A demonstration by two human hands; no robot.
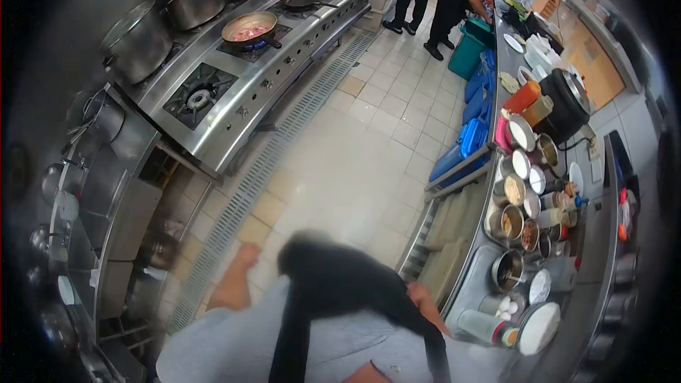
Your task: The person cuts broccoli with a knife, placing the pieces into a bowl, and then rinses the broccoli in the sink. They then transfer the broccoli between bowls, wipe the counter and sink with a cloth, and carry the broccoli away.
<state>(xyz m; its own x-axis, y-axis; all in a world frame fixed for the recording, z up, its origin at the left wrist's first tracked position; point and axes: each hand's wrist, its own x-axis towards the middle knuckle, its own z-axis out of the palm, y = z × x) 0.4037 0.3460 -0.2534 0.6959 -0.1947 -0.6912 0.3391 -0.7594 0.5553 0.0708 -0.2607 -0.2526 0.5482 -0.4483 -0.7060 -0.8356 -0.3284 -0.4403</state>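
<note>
My left hand [246,255] hangs beside my body over the tiled floor, near the floor drain grate [248,191]. It is smeared by motion, so its fingers cannot be made out. My right hand [417,292] is partly hidden by the black apron [347,284] over my grey shirt [227,337]. It is low beside the counter on the right, and its fingers do not show clearly. No object is visible in either hand.
A pan of reddish food [250,28] sits on the stove [213,120] at left, near large pots [142,42]. Several bowls, sauce bottles [521,97] and a black cooker [564,106] crowd the right counter. Two people stand ahead, one bending [461,0] near a green bin [468,53].
</note>
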